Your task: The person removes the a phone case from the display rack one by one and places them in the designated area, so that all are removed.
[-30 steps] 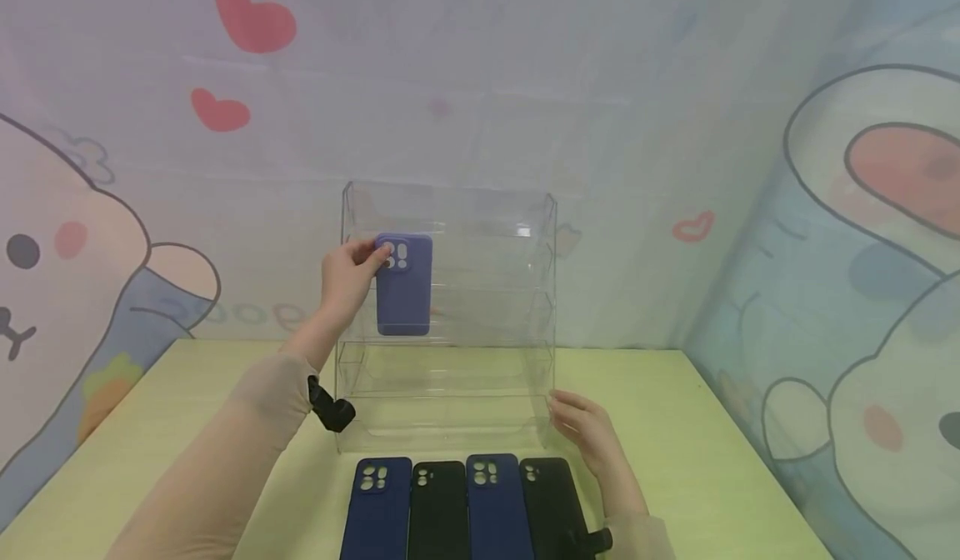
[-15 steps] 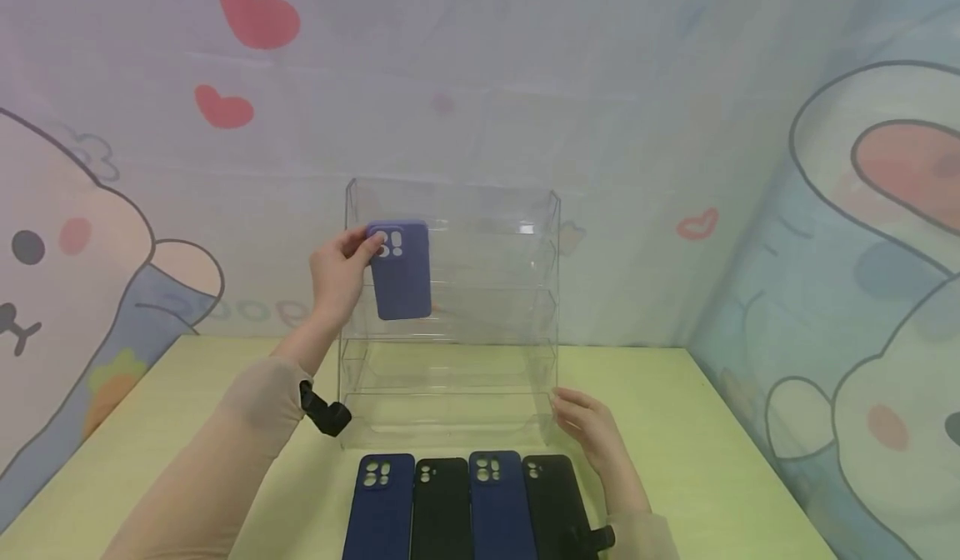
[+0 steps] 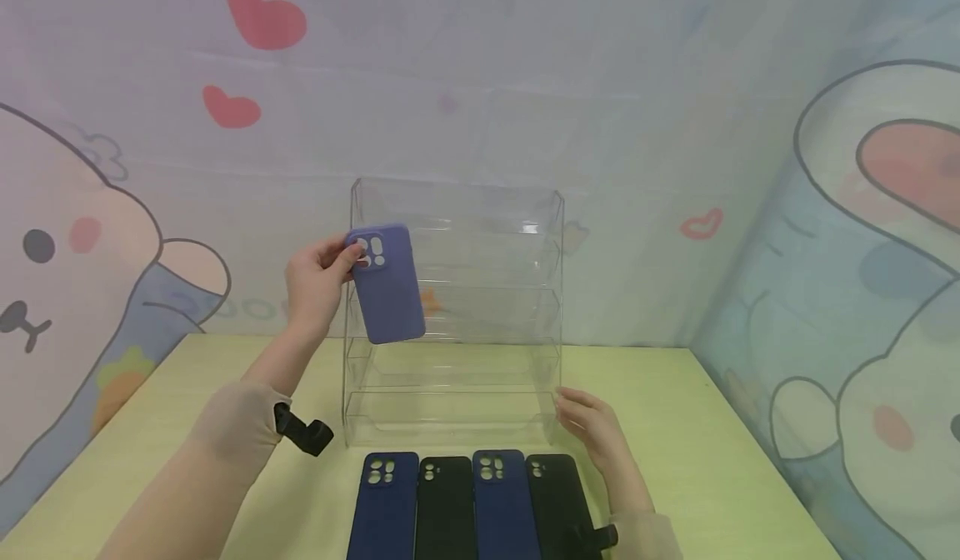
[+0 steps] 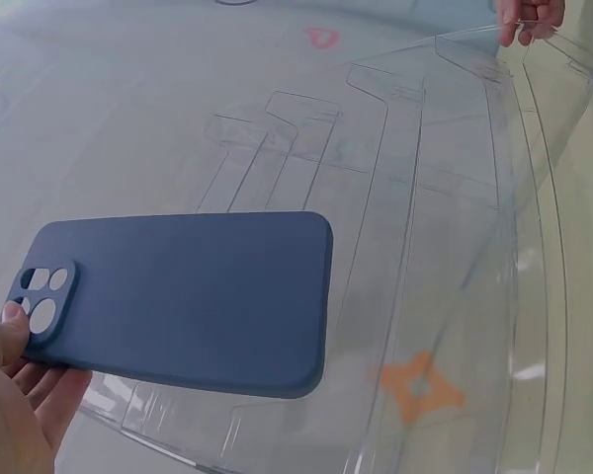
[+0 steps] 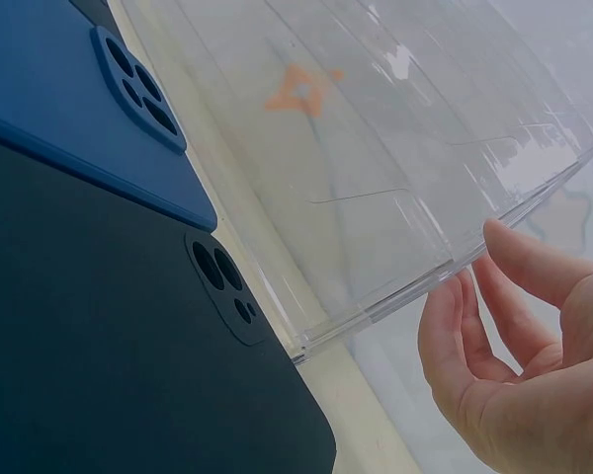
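Observation:
A blue phone case [image 3: 392, 293] is held by its camera-cutout end between the thumb and fingers of my left hand [image 3: 315, 281]. It tilts in front of the left part of a clear acrylic rack [image 3: 487, 310] with several tiers. In the left wrist view, the case [image 4: 198, 296] hangs apart from the tier edges, the thumb lying over the camera holes. My right hand [image 3: 596, 431] is at the rack's lower right side. The right wrist view has its fingertips [image 5: 494, 237] touching the clear side panel [image 5: 415, 281], fingers loosely bent.
Several phone cases lie in a row before the rack: a blue one [image 3: 384, 506], a black one [image 3: 446, 506], another blue one [image 3: 506, 502] and another black one [image 3: 558, 502]. They rest on a pale yellow table [image 3: 675, 460]. A printed cloth [image 3: 480, 68] hangs behind.
My left hand has moved left with the blue phone case. The case rose slightly, then came down a little and tilted, its lower end swinging right. The right hand has stayed at the rack.

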Action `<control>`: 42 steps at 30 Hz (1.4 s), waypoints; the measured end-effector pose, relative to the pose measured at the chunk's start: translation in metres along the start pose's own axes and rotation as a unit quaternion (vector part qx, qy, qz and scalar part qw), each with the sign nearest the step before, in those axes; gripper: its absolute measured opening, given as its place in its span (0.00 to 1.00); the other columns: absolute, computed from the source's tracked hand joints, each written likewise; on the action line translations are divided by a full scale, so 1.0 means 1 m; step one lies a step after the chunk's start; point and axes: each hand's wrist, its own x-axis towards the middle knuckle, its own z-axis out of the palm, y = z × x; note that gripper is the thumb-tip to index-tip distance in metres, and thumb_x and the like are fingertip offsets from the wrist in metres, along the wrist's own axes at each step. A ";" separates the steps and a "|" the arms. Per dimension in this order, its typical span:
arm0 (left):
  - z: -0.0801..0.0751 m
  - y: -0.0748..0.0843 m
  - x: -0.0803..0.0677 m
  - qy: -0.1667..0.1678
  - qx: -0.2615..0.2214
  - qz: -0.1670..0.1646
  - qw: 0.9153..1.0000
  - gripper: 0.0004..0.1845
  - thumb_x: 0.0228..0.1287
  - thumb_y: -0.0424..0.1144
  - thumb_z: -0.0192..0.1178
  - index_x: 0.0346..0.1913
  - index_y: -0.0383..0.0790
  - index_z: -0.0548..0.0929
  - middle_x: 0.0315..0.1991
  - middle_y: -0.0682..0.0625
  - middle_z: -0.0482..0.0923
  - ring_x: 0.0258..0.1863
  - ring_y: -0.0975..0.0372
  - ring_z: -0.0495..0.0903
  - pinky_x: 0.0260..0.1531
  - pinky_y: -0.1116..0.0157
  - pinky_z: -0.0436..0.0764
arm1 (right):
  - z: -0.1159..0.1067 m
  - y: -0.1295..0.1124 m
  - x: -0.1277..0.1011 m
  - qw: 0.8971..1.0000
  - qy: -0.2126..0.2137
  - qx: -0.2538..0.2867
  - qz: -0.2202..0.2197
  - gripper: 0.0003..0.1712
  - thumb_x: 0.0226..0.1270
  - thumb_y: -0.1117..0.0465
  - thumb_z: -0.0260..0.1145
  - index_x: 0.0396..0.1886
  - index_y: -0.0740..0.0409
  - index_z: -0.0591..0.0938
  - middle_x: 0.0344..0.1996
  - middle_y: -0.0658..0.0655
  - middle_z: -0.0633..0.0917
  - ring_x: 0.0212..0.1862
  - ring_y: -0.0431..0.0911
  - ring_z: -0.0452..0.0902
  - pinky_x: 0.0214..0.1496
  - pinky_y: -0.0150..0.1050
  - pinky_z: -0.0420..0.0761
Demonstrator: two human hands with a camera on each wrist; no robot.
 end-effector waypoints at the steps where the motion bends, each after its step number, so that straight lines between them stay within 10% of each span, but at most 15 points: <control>1: -0.002 -0.001 -0.001 0.000 0.003 -0.004 1.000 0.22 0.66 0.45 0.63 0.56 0.30 0.81 0.41 0.46 0.86 0.32 0.79 0.82 0.37 0.78 0.82 | 0.000 0.000 0.000 1.000 0.000 0.001 0.001 0.25 0.72 0.65 0.59 0.65 0.72 0.70 0.64 0.67 0.74 0.63 0.55 0.73 0.64 0.39 0.76; 4: -0.007 -0.002 -0.005 -0.006 0.012 -0.016 1.000 0.22 0.68 0.44 0.62 0.56 0.29 0.81 0.35 0.56 0.85 0.31 0.79 0.81 0.36 0.78 0.82 | 0.000 0.000 0.000 1.000 0.004 0.002 0.002 0.25 0.71 0.65 0.60 0.64 0.72 0.71 0.62 0.65 0.76 0.61 0.52 0.76 0.62 0.37 0.78; 11: -0.019 -0.002 -0.016 -0.055 0.069 -0.026 0.996 0.23 0.72 0.43 0.57 0.58 0.26 0.78 0.48 0.32 0.83 0.29 0.80 0.80 0.35 0.78 0.82 | -0.002 0.000 0.001 1.000 0.011 -0.002 0.002 0.25 0.70 0.66 0.61 0.64 0.73 0.71 0.60 0.63 0.78 0.55 0.43 0.79 0.62 0.37 0.78; 17: -0.032 -0.004 -0.026 -0.111 0.108 -0.061 0.986 0.25 0.73 0.45 0.55 0.60 0.25 0.76 0.48 0.33 0.84 0.31 0.76 0.81 0.37 0.74 0.84 | -0.004 -0.001 0.001 1.000 0.009 -0.004 0.002 0.26 0.71 0.66 0.60 0.65 0.73 0.70 0.63 0.66 0.75 0.56 0.43 0.78 0.65 0.40 0.76; 24: -0.046 -0.017 -0.035 -0.181 0.151 -0.090 0.968 0.23 0.74 0.43 0.53 0.58 0.23 0.77 0.46 0.34 0.84 0.40 0.61 0.85 0.41 0.66 0.86 | -0.003 -0.002 0.001 1.000 0.011 -0.004 0.000 0.26 0.71 0.65 0.60 0.65 0.73 0.70 0.63 0.65 0.76 0.58 0.45 0.77 0.64 0.39 0.76; 42: -0.080 -0.057 -0.060 -0.292 0.213 -0.200 0.911 0.22 0.74 0.40 0.54 0.53 0.18 0.78 0.37 0.41 0.86 0.33 0.61 0.84 0.39 0.58 0.86 | 0.000 -0.004 0.001 1.000 0.002 -0.006 0.001 0.26 0.71 0.65 0.59 0.65 0.73 0.69 0.64 0.66 0.74 0.60 0.48 0.76 0.65 0.40 0.75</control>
